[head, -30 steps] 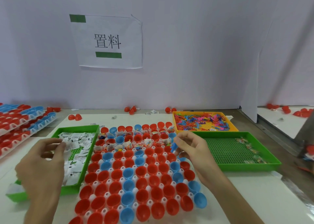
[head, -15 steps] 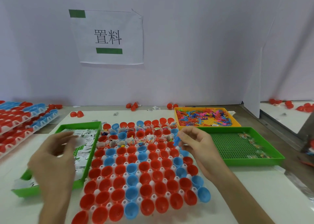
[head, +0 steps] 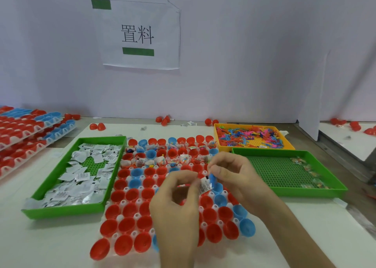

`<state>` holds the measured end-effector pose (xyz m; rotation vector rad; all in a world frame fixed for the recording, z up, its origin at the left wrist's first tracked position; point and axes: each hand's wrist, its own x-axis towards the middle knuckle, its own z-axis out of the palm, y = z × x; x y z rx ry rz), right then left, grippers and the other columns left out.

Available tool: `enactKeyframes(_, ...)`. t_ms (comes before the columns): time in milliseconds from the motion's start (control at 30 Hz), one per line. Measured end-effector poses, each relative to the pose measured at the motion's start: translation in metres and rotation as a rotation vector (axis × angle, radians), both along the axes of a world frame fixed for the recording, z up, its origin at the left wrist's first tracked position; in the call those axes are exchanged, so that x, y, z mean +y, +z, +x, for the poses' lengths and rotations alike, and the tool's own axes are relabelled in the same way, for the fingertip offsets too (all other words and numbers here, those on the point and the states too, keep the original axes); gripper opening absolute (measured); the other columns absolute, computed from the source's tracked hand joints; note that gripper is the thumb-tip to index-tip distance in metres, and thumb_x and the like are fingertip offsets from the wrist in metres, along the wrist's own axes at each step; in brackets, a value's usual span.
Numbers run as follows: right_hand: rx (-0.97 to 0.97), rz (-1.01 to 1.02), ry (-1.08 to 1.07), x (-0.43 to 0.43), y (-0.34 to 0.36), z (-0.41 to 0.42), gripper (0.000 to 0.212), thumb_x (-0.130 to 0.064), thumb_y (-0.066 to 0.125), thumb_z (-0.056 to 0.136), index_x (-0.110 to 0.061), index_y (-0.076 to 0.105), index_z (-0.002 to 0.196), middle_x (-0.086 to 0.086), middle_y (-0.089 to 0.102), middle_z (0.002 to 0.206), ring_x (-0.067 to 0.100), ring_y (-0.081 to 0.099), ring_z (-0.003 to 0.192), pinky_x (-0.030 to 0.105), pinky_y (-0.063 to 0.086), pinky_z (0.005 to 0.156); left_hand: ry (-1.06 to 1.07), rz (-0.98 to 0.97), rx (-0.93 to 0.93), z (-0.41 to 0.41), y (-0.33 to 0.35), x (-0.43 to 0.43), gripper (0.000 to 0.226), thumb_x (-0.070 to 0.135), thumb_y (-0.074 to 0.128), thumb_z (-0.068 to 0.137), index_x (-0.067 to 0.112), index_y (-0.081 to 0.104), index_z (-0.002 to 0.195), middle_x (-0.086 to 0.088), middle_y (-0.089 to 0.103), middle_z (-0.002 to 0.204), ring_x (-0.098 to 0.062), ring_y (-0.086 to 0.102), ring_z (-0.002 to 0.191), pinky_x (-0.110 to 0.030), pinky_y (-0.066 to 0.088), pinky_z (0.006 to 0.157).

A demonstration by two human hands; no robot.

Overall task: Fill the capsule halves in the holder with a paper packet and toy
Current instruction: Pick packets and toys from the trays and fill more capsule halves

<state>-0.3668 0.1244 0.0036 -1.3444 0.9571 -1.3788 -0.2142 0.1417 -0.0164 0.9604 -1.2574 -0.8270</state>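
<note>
A white holder full of red and blue capsule halves lies in the middle of the table. Its far rows hold packets and toys. My left hand hovers over the holder's right part and pinches a white paper packet. My right hand is right beside it and pinches a small blue toy. Packet and toy touch between the two hands. A green tray of paper packets sits left of the holder. An orange tray of coloured toys sits at the back right.
A second green tray with a few wrapped items along its right side lies right of the holder. Stacked holders of capsule halves stand at the far left. Loose red halves lie along the back wall, which carries a paper sign.
My left hand has moved right from the packet tray to above the holder, carrying a paper packet. It now meets my right hand, which has kept hold of the blue toy.
</note>
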Motion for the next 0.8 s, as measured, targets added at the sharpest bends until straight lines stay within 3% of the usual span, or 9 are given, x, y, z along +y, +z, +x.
enactKeyframes(67,0.083,-0.026,-0.001,0.0,-0.002,0.004,0.011,-0.032,0.08,0.073,-0.024,0.076,0.079,-0.004,0.069,0.079,0.008,0.064,0.078,0.021,0.053,0.073,0.016,0.004,0.018,-0.002,-0.002,0.004,0.034,-0.003,0.074,0.083,0.031,0.072,0.078,0.01,0.073,0.078,-0.014,0.072,0.077,-0.028,0.06,0.069)
enactKeyframes(200,0.121,-0.039,-0.041,-0.001,-0.003,0.005,0.015,-0.034,0.081,0.073,-0.023,0.075,0.08,-0.002,0.068,0.081,0.012,0.063,0.08,0.024,0.054,0.077,0.005,0.063,0.175,-0.009,0.001,0.006,0.034,-0.004,0.075,0.081,0.03,0.073,0.075,0.004,0.073,0.079,-0.011,0.071,0.075,-0.015,0.055,0.065)
enactKeyframes(367,0.157,-0.059,-0.06,-0.001,-0.001,0.004,0.012,-0.035,0.08,0.074,-0.026,0.074,0.079,-0.003,0.069,0.08,0.012,0.064,0.079,0.023,0.054,0.076,-0.068,0.148,0.276,-0.012,0.001,0.007,0.028,0.0,0.076,0.081,0.028,0.074,0.077,-0.002,0.074,0.085,-0.02,0.073,0.083,-0.03,0.061,0.074)
enactKeyframes(500,0.178,-0.079,-0.046,0.0,-0.001,0.007,0.008,-0.03,0.078,0.077,-0.025,0.072,0.078,-0.002,0.068,0.079,0.012,0.063,0.077,0.022,0.053,0.072,-0.056,0.167,0.313,-0.009,0.0,0.007,0.029,0.001,0.08,0.075,0.028,0.074,0.077,0.001,0.075,0.084,-0.012,0.073,0.077,-0.018,0.058,0.067)
enactKeyframes(667,0.299,-0.062,0.007,0.004,0.003,0.0,0.005,-0.019,0.077,0.083,-0.021,0.073,0.084,0.0,0.07,0.083,0.017,0.066,0.081,0.029,0.056,0.078,0.001,0.171,0.331,-0.004,-0.003,0.003,0.029,-0.005,0.075,0.079,0.023,0.073,0.078,-0.005,0.075,0.085,-0.022,0.074,0.081,-0.034,0.061,0.074)
enactKeyframes(800,0.472,-0.052,-0.155,0.001,0.006,-0.022,0.008,-0.019,0.076,0.087,-0.021,0.073,0.08,-0.005,0.071,0.079,0.011,0.067,0.076,0.024,0.054,0.075,0.041,0.179,0.348,0.001,-0.004,0.0,0.033,-0.007,0.073,0.079,0.026,0.073,0.076,-0.001,0.075,0.082,-0.019,0.074,0.079,-0.024,0.06,0.071)
